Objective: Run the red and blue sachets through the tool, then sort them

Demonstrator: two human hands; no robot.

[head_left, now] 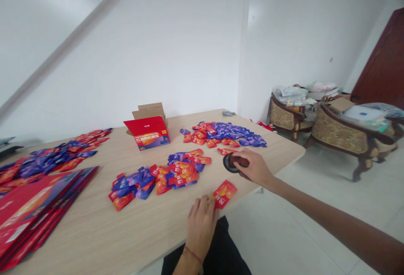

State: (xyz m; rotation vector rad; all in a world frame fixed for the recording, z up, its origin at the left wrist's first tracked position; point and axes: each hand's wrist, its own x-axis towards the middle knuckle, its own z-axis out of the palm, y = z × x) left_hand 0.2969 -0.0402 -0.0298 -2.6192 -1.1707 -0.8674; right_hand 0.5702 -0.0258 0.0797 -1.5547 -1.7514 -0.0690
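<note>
My left hand (199, 223) rests on the wooden table (132, 233) near its front edge, fingers curled and pinching the corner of a red sachet (224, 193) that lies flat. My right hand (252, 166) reaches out to the right and closes over a small round black object (229, 162), perhaps a tape roll, beside the table's right edge. A pile of red and blue sachets (160, 176) lies just beyond my left hand.
An open red carton (148, 130) stands at mid-table. More sachets (224, 134) lie at the far right and others (53, 155) at the far left. Flat red box blanks (34, 207) are stacked at the left. Two cluttered armchairs (341, 132) stand on the floor at the right.
</note>
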